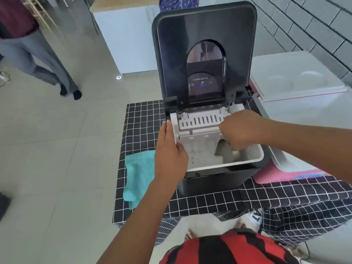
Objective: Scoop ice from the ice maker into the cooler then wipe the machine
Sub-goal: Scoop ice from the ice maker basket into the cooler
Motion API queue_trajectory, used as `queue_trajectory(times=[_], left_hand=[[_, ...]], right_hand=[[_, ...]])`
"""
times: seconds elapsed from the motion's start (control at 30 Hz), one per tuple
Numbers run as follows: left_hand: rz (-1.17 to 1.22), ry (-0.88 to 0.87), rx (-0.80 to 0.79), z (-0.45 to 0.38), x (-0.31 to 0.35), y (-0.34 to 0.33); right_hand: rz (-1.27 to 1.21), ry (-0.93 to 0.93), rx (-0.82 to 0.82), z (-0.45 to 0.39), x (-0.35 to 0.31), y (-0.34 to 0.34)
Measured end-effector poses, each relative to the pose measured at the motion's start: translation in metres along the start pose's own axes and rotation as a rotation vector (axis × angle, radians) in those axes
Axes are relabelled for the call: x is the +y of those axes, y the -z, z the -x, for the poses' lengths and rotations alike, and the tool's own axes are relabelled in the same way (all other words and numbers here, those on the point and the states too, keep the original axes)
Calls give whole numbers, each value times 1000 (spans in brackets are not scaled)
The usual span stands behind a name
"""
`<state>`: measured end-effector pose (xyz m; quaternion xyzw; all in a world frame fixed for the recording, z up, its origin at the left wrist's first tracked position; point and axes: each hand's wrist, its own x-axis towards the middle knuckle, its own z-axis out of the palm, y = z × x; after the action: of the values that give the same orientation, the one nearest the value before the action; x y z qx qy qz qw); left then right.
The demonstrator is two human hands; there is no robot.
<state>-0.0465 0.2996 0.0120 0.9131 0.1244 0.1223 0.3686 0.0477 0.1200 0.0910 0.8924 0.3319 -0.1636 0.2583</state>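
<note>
A pale tiled floor [62,149] runs off to a white cabinet [129,40] at the back and a grey brick-pattern wall [314,23] on the right. The tabletop wears a black cloth with a white grid [144,119] that hangs over the near edge.

On it stands the black ice maker [213,180], its lid [204,54] swung fully upright. Through the lid's arched window the control panel reads "alectric", with a small blue light beneath; the icons beside it are too small to make out. Just to the right sits the cooler [297,115], white over a pink base, its lid [297,77] propped open; the frame edge cuts it off and its inside is out of sight.

Inside the machine, a white slotted tray [202,121] lies across the back, and the ice [202,151] sits in the white basket [253,159] below, a blurred pale heap.

A teal cloth [139,174] lies to the left of the machine, drooping over the tabletop edge.

The left hand [169,151] rests flat, fingers straight, along the machine's left rim. The right hand [242,130] is curled down into the basket; what it grips is hidden beneath the knuckles, so I cannot tell.

Someone in grey trousers [38,60] stands far left, cut off at the waist.
</note>
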Motion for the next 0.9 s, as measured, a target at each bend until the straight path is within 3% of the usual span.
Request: queue_trajectory(times=[0.3, 0.67, 0.9], left_hand=[[23, -10, -16, 1, 0, 1], [-4, -5, -2, 0, -1, -1], [-4, -2, 8, 1, -1, -1]], right_hand=[[-341, -96, -63, 2, 1, -20], [-419, -130, 58, 8, -8, -33], [-599, -104, -100, -2, -12, -29]])
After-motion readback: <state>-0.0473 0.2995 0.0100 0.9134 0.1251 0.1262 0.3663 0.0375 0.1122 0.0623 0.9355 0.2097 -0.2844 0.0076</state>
